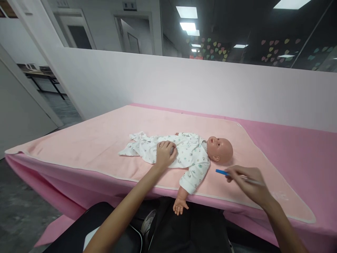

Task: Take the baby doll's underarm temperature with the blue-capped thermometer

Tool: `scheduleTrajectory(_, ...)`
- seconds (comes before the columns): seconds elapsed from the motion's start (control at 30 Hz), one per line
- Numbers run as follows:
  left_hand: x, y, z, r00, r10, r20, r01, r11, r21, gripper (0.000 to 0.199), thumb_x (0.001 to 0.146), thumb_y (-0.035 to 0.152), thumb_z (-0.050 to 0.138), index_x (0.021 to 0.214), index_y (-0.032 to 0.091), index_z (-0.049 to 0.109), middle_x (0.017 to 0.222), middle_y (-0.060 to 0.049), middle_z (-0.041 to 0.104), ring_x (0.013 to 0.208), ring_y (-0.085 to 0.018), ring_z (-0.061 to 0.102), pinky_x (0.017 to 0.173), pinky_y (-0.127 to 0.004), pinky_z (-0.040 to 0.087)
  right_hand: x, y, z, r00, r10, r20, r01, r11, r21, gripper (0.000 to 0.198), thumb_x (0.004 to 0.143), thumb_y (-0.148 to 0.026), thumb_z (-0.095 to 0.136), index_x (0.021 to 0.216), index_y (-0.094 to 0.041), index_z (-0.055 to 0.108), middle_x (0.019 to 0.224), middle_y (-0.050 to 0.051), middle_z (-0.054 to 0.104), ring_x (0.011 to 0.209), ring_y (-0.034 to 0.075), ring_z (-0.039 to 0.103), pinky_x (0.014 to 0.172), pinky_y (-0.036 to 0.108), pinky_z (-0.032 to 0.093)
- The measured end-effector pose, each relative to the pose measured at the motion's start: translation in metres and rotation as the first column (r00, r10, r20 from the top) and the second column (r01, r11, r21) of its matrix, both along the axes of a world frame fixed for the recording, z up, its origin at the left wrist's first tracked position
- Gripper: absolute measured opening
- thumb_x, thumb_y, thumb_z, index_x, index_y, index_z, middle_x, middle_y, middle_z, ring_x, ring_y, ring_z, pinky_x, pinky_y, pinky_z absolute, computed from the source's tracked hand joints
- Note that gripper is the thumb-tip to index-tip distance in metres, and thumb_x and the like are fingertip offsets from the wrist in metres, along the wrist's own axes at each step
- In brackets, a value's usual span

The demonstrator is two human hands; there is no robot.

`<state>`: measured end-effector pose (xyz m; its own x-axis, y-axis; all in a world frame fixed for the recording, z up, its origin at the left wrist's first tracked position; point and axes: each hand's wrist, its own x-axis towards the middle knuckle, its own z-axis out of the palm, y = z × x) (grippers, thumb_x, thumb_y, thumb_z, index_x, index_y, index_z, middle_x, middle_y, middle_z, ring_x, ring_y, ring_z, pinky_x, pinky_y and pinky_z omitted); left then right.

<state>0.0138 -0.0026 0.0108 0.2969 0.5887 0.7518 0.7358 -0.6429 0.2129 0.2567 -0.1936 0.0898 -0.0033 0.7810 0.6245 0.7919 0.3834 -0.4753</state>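
A baby doll (pixel 219 150) lies on its back, its head to the right, dressed in a white printed sleepsuit (pixel 191 149). One doll arm hangs over the table's front edge. My left hand (pixel 165 154) rests on the doll's belly with its fingers curled round a small grey rounded object (pixel 172 151), mostly hidden by the hand. Just right of and below the doll's head, my right hand (pixel 246 179) pinches a thin pen-like stick with a blue end (pixel 222 172). The blue end points left, apart from the doll; a pale shaft runs back under the hand.
Under the doll a peach blanket (pixel 100 140) covers much of a pink cloth (pixel 286 151) on the table. A white wall (pixel 184 84) with glass above it stands behind. Below the front edge are my dark-clothed legs and a black chair (pixel 105 214).
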Motion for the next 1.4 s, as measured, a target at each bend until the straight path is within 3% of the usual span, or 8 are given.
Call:
scheduleTrajectory(0.13, 0.0, 0.0, 0.0, 1.0, 0.003, -0.002, -0.003, 1.0, -0.006, 0.008, 0.079, 0.02, 0.047, 0.074, 0.02, 0.053, 0.078, -0.002, 0.059, 0.078, -0.019, 0.05, 0.08, -0.036, 0.03, 0.004, -0.006, -0.005, 0.924, 0.104, -0.368, -0.151, 0.983, -0.102, 0.04, 0.088, -0.041, 0.037, 0.071, -0.017, 0.064, 0.05, 0.002, 0.061, 0.043, 0.015, 0.058, 0.045, 0.025, 0.048)
scheduleTrajectory(0.27, 0.0, 0.0, 0.0, 1.0, 0.003, -0.007, -0.004, 1.0, -0.013, 0.009, 0.079, 0.02, 0.046, 0.074, 0.02, 0.053, 0.078, -0.002, 0.059, 0.078, -0.019, 0.05, 0.08, -0.036, 0.03, 0.001, -0.012, -0.002, 0.946, 0.13, -0.297, -0.222, 0.928, -0.3, 0.033, 0.081, -0.04, 0.052, 0.06, -0.017, 0.063, 0.055, 0.002, 0.063, 0.051, 0.014, 0.06, 0.047, 0.022, 0.046)
scheduleTrajectory(0.47, -0.001, -0.001, 0.001, 1.0, 0.009, -0.008, -0.009, 1.0, -0.024, 0.009, 0.079, 0.021, 0.046, 0.074, 0.02, 0.053, 0.079, -0.003, 0.059, 0.08, -0.019, 0.05, 0.08, -0.036, 0.03, 0.002, -0.021, -0.002, 0.831, 0.215, -0.513, -0.271, 0.962, -0.036, 0.06, 0.091, -0.046, 0.019, 0.046, -0.023, 0.05, 0.027, -0.007, 0.038, 0.023, 0.008, 0.034, 0.026, 0.02, 0.032)
scheduleTrajectory(0.63, -0.001, -0.001, 0.001, 1.0, -0.001, -0.008, 0.001, 1.0, -0.021, 0.009, 0.08, 0.021, 0.046, 0.074, 0.02, 0.053, 0.079, -0.003, 0.059, 0.079, -0.019, 0.05, 0.079, -0.036, 0.031, -0.003, -0.013, -0.001, 0.884, 0.167, -0.436, -0.247, 0.96, -0.132, 0.034, 0.083, -0.036, 0.048, 0.058, -0.018, 0.061, 0.05, -0.002, 0.059, 0.047, 0.009, 0.055, 0.042, 0.017, 0.045)
scheduleTrajectory(0.73, -0.001, -0.001, 0.001, 1.0, 0.006, -0.018, -0.006, 1.0, -0.031, 0.009, 0.079, 0.021, 0.046, 0.073, 0.02, 0.053, 0.079, -0.003, 0.059, 0.079, -0.019, 0.05, 0.079, -0.036, 0.03, 0.0, -0.016, -0.004, 0.866, 0.208, -0.455, -0.287, 0.952, -0.11, 0.036, 0.088, -0.038, 0.039, 0.07, -0.018, 0.063, 0.056, 0.001, 0.062, 0.047, 0.013, 0.058, 0.043, 0.023, 0.047)
scheduleTrajectory(0.93, 0.0, -0.001, 0.001, 1.0, 0.0, 0.002, 0.0, 1.0, -0.024, 0.009, 0.079, 0.02, 0.046, 0.074, 0.02, 0.053, 0.079, -0.002, 0.06, 0.079, -0.018, 0.05, 0.081, -0.036, 0.03, -0.003, 0.003, -0.057, 0.984, 0.171, -0.048, -0.178, 0.955, -0.237, 0.03, 0.088, -0.035, 0.04, 0.084, -0.019, 0.065, 0.073, 0.007, 0.066, 0.068, 0.019, 0.064, 0.059, 0.028, 0.052)
scheduleTrajectory(1.1, -0.001, -0.001, 0.001, 1.0, -0.001, -0.002, 0.001, 1.0, -0.019, 0.008, 0.079, 0.02, 0.047, 0.074, 0.02, 0.053, 0.079, -0.002, 0.06, 0.079, -0.018, 0.05, 0.08, -0.036, 0.03, 0.017, 0.028, -0.099, 0.958, -0.056, 0.281, 0.073, 0.996, -0.053, 0.031, 0.09, -0.028, 0.035, 0.093, -0.018, 0.063, 0.087, 0.008, 0.068, 0.078, 0.019, 0.064, 0.067, 0.031, 0.053)
scheduleTrajectory(1.4, -0.001, 0.0, 0.0, 1.0, 0.005, -0.003, -0.005, 0.999, -0.04, 0.009, 0.079, 0.021, 0.046, 0.075, 0.02, 0.053, 0.08, -0.002, 0.06, 0.079, -0.019, 0.05, 0.081, -0.036, 0.03, 0.026, 0.023, -0.115, 0.894, -0.119, 0.432, 0.142, 0.99, -0.02, 0.04, 0.084, -0.04, 0.045, 0.115, -0.016, 0.055, 0.106, 0.011, 0.063, 0.099, 0.026, 0.059, 0.083, 0.042, 0.05)
